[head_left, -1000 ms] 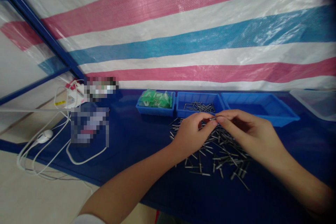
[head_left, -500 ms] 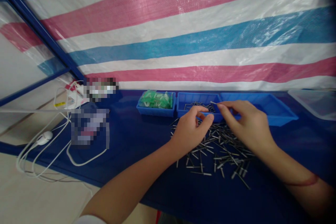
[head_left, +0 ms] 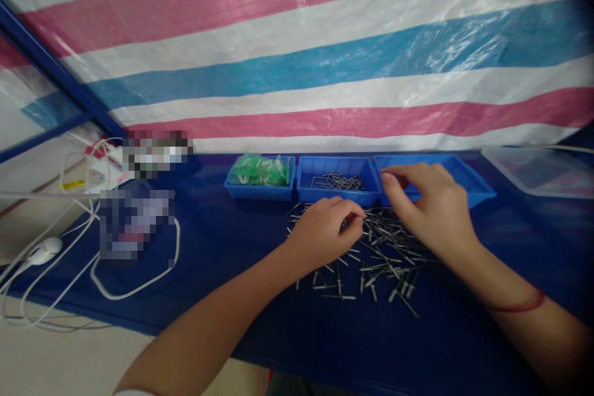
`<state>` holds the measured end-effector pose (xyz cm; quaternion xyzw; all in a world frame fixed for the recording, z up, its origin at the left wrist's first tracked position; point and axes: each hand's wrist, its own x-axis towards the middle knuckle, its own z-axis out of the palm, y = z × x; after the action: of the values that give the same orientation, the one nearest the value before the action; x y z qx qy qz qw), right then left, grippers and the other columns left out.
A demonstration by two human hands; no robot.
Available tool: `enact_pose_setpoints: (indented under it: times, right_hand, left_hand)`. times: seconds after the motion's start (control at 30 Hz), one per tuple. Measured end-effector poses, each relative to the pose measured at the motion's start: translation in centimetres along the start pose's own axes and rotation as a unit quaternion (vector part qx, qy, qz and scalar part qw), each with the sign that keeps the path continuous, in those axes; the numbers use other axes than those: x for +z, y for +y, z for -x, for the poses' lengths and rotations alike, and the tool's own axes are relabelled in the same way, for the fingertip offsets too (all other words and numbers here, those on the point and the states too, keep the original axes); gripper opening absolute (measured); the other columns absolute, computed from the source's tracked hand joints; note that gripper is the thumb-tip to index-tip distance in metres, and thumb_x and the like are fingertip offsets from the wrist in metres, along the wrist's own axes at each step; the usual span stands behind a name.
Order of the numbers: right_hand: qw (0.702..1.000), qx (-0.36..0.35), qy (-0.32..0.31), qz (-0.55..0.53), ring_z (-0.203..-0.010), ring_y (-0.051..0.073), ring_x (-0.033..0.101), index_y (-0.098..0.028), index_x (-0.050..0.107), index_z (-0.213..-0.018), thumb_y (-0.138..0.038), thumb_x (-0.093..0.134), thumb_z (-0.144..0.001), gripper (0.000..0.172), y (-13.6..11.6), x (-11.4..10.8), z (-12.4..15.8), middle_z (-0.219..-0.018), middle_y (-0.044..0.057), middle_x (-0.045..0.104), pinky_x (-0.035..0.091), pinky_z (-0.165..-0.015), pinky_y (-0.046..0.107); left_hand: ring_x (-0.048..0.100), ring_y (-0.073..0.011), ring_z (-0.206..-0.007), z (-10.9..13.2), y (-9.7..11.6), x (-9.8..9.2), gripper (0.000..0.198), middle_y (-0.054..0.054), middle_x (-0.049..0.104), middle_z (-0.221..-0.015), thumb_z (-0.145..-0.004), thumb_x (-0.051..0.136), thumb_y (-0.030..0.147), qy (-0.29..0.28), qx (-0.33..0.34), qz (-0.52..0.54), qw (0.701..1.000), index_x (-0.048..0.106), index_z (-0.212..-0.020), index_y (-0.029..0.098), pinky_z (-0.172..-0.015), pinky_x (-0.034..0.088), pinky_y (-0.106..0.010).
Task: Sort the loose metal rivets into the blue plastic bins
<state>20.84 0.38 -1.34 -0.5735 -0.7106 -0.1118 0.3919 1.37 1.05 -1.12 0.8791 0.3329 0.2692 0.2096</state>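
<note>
A loose pile of small metal pins [head_left: 383,257] lies on the blue table cloth [head_left: 223,241]. My left hand [head_left: 322,235] rests on the pile's left side, thumb and fingers pinched together on a pin. My right hand [head_left: 429,204] hovers over the pile's far edge. Its fingers are loosely spread, its fingertips reach the rim between the middle blue bin [head_left: 334,164] and the right blue bin [head_left: 466,182], and I see nothing in them. More pins [head_left: 338,182] lie in the middle bin.
A third blue bin with green plastic parts [head_left: 260,170] stands left of the other two. A clear plastic tray [head_left: 542,170] sits at the far right. White cables [head_left: 134,281] and a white plug [head_left: 44,250] lie at the left. A striped tarp [head_left: 325,74] hangs right behind the bins.
My hands, joined on one pin a second ago, have parted. The right hand carried the pin to the bins and no longer shows it. The left hand dropped to the pile and pinched.
</note>
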Motion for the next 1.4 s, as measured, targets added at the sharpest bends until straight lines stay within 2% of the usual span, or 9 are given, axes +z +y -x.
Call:
enact_pose_setpoints:
  times: [0.1,0.2,0.4,0.7,0.9,1.03,1.13,1.27,1.4]
  right_hand:
    - [0.999,0.02,0.007,-0.034,-0.07,0.019,0.057,-0.016,0.068,-0.09,-0.03,0.051,-0.09,0.023,0.1,-0.4,0.2,-0.08,0.008,0.069,0.042,-0.074,0.033]
    - [0.998,0.042,0.0,-0.053,-0.072,0.02,0.057,-0.017,0.068,-0.091,-0.029,0.051,-0.089,0.021,0.0,-0.6,0.3,-0.082,0.007,0.07,0.043,-0.072,0.033]
    - [0.998,0.019,-0.007,-0.063,-0.071,0.02,0.056,-0.018,0.068,-0.091,-0.027,0.052,-0.088,0.018,-0.4,-0.6,0.5,-0.08,0.005,0.069,0.044,-0.072,0.033]
    - [0.998,0.011,-0.007,-0.065,-0.072,0.02,0.058,-0.019,0.068,-0.09,-0.028,0.053,-0.087,0.018,-0.3,0.1,0.8,-0.081,0.005,0.07,0.047,-0.072,0.034]
    - [0.998,0.004,-0.012,-0.069,-0.076,0.022,0.061,-0.019,0.068,-0.087,-0.03,0.051,-0.087,0.02,-0.5,0.0,0.9,-0.083,0.007,0.071,0.048,-0.073,0.035]
    - [0.992,0.063,-0.026,-0.11,-0.079,0.022,0.062,-0.02,0.069,-0.088,-0.035,0.053,-0.087,0.022,-0.7,-0.3,1.0,-0.087,0.006,0.072,0.048,-0.073,0.035]
    - [0.96,0.142,-0.094,-0.223,-0.081,0.021,0.065,-0.021,0.069,-0.087,-0.043,0.05,-0.089,0.029,-1.2,-0.9,0.9,-0.087,0.004,0.072,0.049,-0.072,0.032]
    - [0.906,0.117,-0.217,-0.344,-0.083,0.02,0.065,-0.023,0.068,-0.097,-0.046,0.054,-0.088,0.028,-2.2,-1.0,1.2,-0.087,0.002,0.071,0.051,-0.072,0.03]
    - [0.912,0.095,-0.219,-0.334,-0.081,0.02,0.065,-0.024,0.068,-0.095,-0.042,0.059,-0.086,0.022,-2.5,-0.4,1.9,-0.085,0.002,0.07,0.051,-0.069,0.03]
  left_hand:
    - [0.059,-0.0168,-0.082,0.2,0.5,0.3,0.013,-0.004,0.066,-0.086,-0.085,0.053,0.02,-0.048,0.056,-0.039,0.997,0.065,-0.087,0.017,-0.08,0.043,-0.028]
    - [0.057,-0.0178,-0.084,0.7,1.4,1.1,0.019,-0.003,0.065,-0.089,-0.087,0.055,0.033,-0.096,0.109,-0.08,0.986,0.068,-0.094,0.021,-0.078,0.041,-0.029]
    - [0.053,-0.019,-0.092,1.8,2.9,2.9,0.034,-0.003,0.062,-0.109,-0.09,0.05,0.053,-0.101,0.2,-0.155,0.962,0.067,-0.111,0.032,-0.075,0.034,-0.033]
    - [0.053,-0.0166,-0.09,2.3,2.6,2.8,0.02,-0.001,0.065,-0.103,-0.095,0.051,0.028,-0.103,0.238,-0.199,0.945,0.07,-0.099,0.032,-0.073,0.031,-0.035]
    - [0.055,-0.0161,-0.094,2.1,2.5,2.8,0.018,0.0,0.063,-0.11,-0.095,0.05,0.028,-0.101,0.24,-0.189,0.947,0.068,-0.098,0.028,-0.074,0.035,-0.034]
    - [0.058,-0.015,-0.093,1.5,2.7,2.3,0.022,-0.003,0.064,-0.106,-0.097,0.045,0.032,-0.062,0.179,-0.075,0.979,0.064,-0.097,0.021,-0.081,0.041,-0.03]
    - [0.06,-0.0142,-0.089,0.9,2.6,1.4,0.017,-0.005,0.066,-0.1,-0.096,0.048,0.028,0.04,0.067,0.094,0.993,0.06,-0.1,0.017,-0.083,0.046,-0.026]
    - [0.062,-0.013,-0.079,0.3,1.7,0.9,0.014,-0.004,0.067,-0.093,-0.093,0.051,0.028,0.168,-0.095,0.23,0.954,0.058,-0.1,0.018,-0.075,0.049,-0.025]
    - [0.062,-0.0124,-0.078,0.0,1.0,1.0,0.016,-0.003,0.065,-0.09,-0.092,0.052,0.03,0.176,-0.146,0.309,0.923,0.057,-0.099,0.017,-0.073,0.05,-0.024]
